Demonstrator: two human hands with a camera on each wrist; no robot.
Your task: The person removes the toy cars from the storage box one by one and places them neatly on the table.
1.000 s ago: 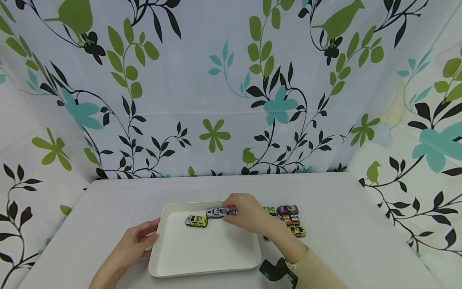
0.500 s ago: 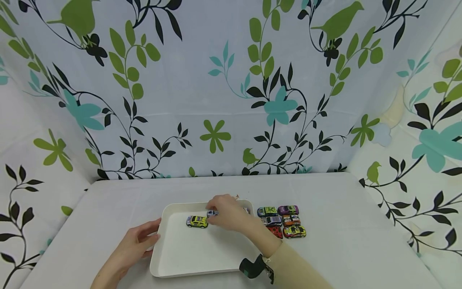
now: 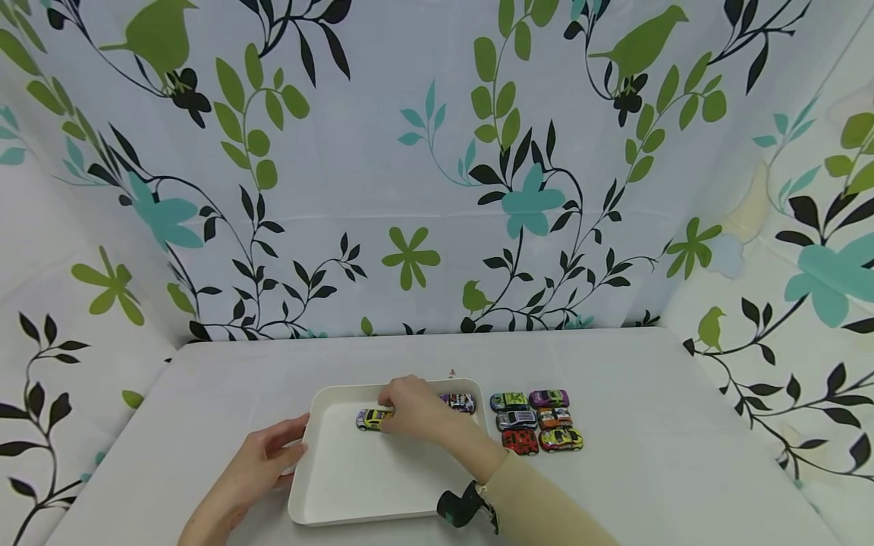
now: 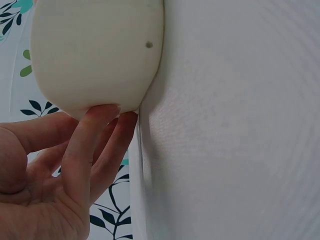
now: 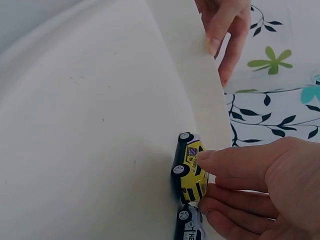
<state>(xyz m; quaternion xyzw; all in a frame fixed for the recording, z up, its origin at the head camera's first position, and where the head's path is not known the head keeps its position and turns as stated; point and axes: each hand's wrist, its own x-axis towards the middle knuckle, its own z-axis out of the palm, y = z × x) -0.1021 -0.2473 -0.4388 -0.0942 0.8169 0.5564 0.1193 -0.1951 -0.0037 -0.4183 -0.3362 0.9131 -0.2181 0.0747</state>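
Note:
A yellow toy car [image 3: 372, 419] sits in the white tray [image 3: 355, 485], near its far left corner. My right hand [image 3: 416, 409] holds it; the right wrist view has the thumb on its side and roof, the fingers at the far side near its rear. Right behind that car stands a silver-grey toy car [image 5: 191, 222], hidden by the hand in the head view. A purple-and-white patterned toy car [image 3: 459, 403] is farther right along the tray's back wall. My left hand [image 3: 262, 462] touches the tray's left outer wall with extended fingers and thumb.
Right of the tray, several toy cars stand close together in two columns, among them a red car [image 3: 520, 442], an orange one [image 3: 554, 417] and a purple one [image 3: 549, 398]. A white cloth covers the table [image 3: 649, 455]. Patterned curtains [image 3: 328, 189] rise around it.
My right hand has moved left along the tray, from the patterned car past the silver-grey car to the yellow one. The left hand stays at the tray's side.

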